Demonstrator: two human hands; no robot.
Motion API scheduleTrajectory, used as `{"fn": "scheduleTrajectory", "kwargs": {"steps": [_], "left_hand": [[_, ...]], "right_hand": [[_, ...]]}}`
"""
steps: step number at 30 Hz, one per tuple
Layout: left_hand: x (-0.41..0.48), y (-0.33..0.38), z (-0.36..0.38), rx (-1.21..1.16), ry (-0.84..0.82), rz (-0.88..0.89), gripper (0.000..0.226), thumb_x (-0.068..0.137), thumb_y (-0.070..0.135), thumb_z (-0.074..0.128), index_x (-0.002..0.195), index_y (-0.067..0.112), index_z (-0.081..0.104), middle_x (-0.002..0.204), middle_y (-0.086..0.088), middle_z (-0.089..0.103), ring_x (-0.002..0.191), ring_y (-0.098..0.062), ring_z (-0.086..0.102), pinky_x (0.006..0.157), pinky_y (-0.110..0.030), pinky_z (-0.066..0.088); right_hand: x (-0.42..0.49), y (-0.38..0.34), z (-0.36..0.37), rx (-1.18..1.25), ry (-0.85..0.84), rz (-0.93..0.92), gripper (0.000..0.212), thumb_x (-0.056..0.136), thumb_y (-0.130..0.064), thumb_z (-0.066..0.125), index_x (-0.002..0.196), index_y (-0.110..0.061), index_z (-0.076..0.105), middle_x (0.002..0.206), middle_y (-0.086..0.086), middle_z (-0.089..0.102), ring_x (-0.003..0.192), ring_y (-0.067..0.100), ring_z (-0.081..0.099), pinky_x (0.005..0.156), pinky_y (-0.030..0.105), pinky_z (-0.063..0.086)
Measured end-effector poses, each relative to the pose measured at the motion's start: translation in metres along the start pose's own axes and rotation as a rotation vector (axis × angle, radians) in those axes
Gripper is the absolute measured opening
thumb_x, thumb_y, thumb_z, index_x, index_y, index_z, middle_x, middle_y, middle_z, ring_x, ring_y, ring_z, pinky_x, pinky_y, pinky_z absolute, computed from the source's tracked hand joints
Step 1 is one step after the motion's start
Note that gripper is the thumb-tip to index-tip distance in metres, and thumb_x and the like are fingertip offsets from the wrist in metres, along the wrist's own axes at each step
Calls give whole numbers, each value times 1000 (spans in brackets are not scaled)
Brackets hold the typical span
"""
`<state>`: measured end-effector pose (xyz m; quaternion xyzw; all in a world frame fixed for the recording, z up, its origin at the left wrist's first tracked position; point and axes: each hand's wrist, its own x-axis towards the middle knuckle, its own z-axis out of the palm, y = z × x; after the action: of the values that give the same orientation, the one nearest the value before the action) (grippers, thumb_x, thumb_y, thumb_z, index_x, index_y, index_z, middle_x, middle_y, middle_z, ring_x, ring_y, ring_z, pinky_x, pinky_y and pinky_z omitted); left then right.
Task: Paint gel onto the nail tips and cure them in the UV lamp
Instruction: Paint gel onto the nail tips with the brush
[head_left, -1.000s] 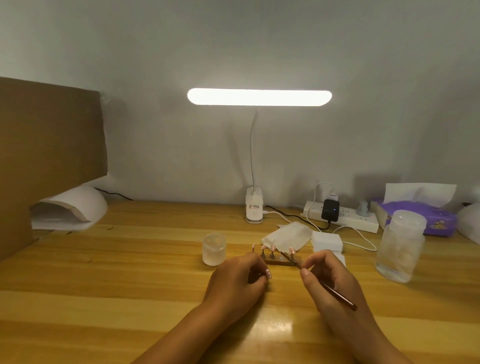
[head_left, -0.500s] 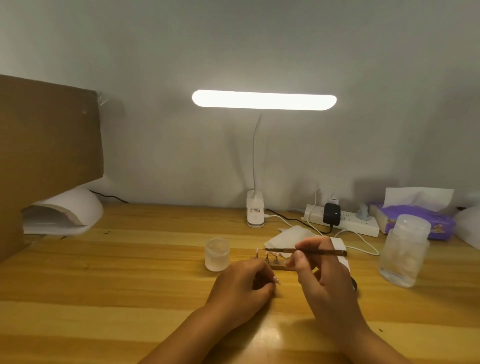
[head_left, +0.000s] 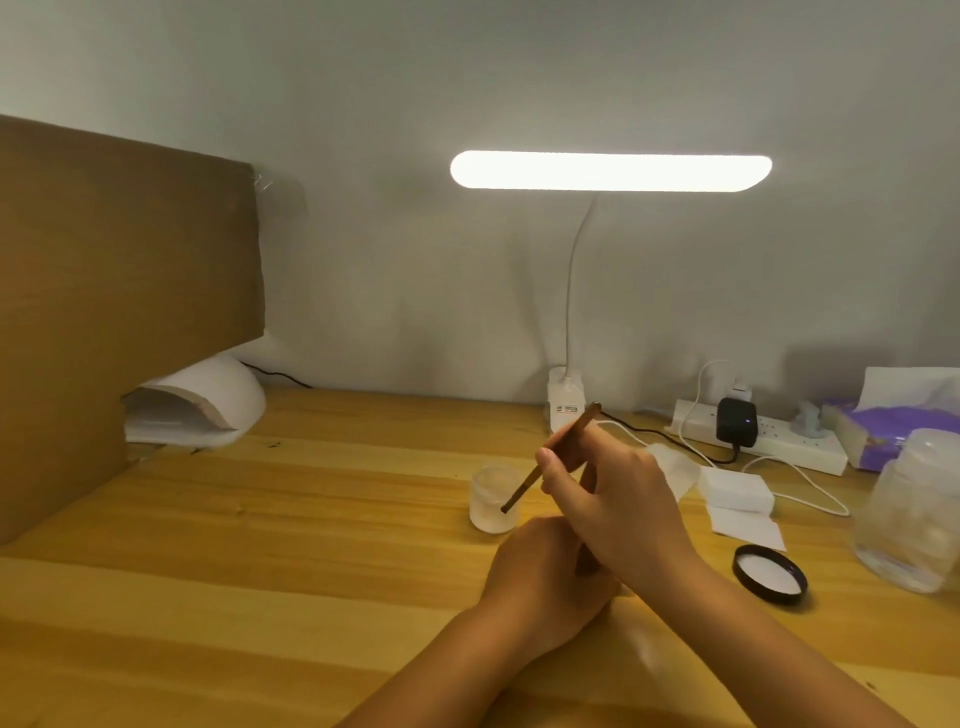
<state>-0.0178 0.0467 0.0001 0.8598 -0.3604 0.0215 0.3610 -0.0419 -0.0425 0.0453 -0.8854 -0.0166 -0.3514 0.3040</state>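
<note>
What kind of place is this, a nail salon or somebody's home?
Probably a home desk set up for nail work: a white curing lamp, a small jar with a brush at it, and a power strip and tissue box by the wall.

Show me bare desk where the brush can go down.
Widest bare wood: left half of the desk, between the UV lamp, the frosted jar and the near edge. A narrower strip lies behind that jar, before the lamp base. Crowded right: white pads, black lid, large jar, power strip.
</note>
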Motion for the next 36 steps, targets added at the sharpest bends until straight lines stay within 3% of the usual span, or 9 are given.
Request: {"fn": "scheduleTrajectory", "kwargs": {"steps": [7,11,13,16,19,23,26,31,36], "left_hand": [[0,0,-2,1,-27,7,25,90,32,58,68,36,46,69,19,52,66,-4,51,64,-21,40],[3,1,1,122,-34,-11,22,95,34,46,105,19,59,107,-4,67,98,-21,60,82,-34,47],[6,-2,4,200,-58,-4,36,98,31,41,129,16,49,128,-10,58,118,-25,53,98,-39,44],[9,-3,6,260,-115,-11,39,102,29,33,137,16,40,135,-11,51,126,-26,46,104,-41,39],[8,-3,4,204,-95,-28,34,100,30,37,127,16,51,125,-10,60,116,-25,54,96,-40,44],[2,-5,-3,-91,-38,-38,11,89,33,59,78,35,60,78,17,64,80,-7,62,73,-28,49],[0,-8,-3,-167,1,8,4,86,31,68,85,35,68,89,18,69,88,0,63,85,-30,53],[0,-9,-3,-180,31,59,8,84,26,72,85,34,69,97,14,66,94,-4,60,87,-36,52],[0,-11,-2,-200,16,82,16,85,21,71,83,37,67,92,15,67,90,-5,61,83,-40,52]], "right_hand": [[11,-11,2,134,162,-24,18,87,-42,53,90,-26,61,74,-17,64,61,7,59,57,19,50],[12,-7,13,-81,-35,-68,11,92,-35,59,96,-27,65,83,-21,62,69,3,57,67,32,53],[11,-4,19,-136,-79,-55,12,93,-37,58,96,-29,65,88,-19,65,75,4,58,69,33,53],[12,-2,23,-146,-116,-29,15,92,-40,58,97,-29,67,92,-17,66,79,6,59,69,33,54],[14,-6,21,-140,-127,0,15,92,-39,58,97,-29,67,91,-17,66,81,7,60,70,33,53],[10,-12,-1,48,102,-10,2,91,-31,61,93,-30,61,81,-18,66,71,6,64,66,30,56],[-4,-6,-28,271,152,68,7,89,-23,65,92,-26,60,74,-14,66,71,6,66,60,24,56],[-38,25,-63,546,164,417,24,91,-22,62,86,-4,47,50,-2,51,45,11,46,44,25,40],[-59,38,-68,729,-28,637,19,98,-26,47,101,-15,63,78,11,74,61,23,67,56,34,50]]}}
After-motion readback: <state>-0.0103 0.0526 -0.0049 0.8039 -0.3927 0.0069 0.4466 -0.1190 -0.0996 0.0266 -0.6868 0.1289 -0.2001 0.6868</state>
